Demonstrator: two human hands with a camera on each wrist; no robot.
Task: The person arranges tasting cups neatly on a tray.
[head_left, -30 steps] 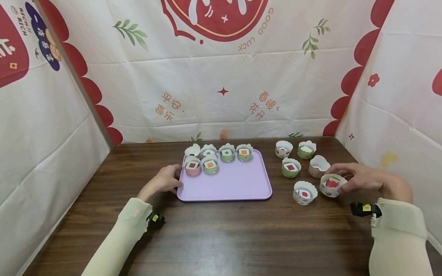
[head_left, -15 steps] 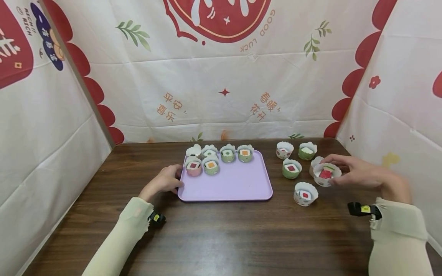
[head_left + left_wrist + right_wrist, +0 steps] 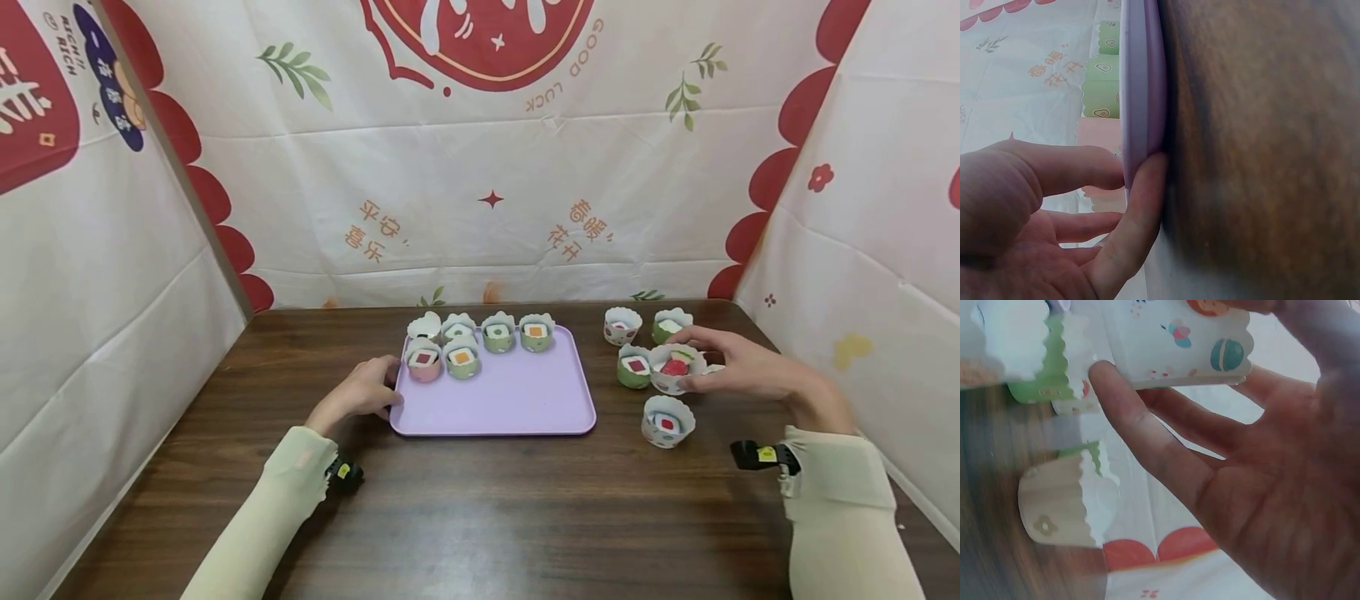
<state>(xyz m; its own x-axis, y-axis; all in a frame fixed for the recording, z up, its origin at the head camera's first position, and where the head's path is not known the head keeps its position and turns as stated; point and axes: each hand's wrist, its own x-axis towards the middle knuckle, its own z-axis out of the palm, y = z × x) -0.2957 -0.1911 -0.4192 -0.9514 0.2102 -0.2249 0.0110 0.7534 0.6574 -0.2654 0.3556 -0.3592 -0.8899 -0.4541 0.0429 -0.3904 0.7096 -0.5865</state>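
My right hand grips a white patterned paper baking cup, raised off the table. A red and green piece shows inside it. In the right wrist view, the cup's printed wall lies between thumb and fingers. My left hand pinches the left edge of a lilac tray; the left wrist view shows thumb and finger on either side of the tray's rim. Several filled paper cups, such as a pink one and a green one, stand along the tray's back and left.
On the brown table, right of the tray, stand a white cup, a green cup, a white cup at the back and a partly covered green one. A beige cup stands under the right hand. Printed cloth surrounds the table.
My right hand has lifted the white cup and carried it leftward, over the beige cup and towards the green one. The left hand keeps its place at the tray's edge.
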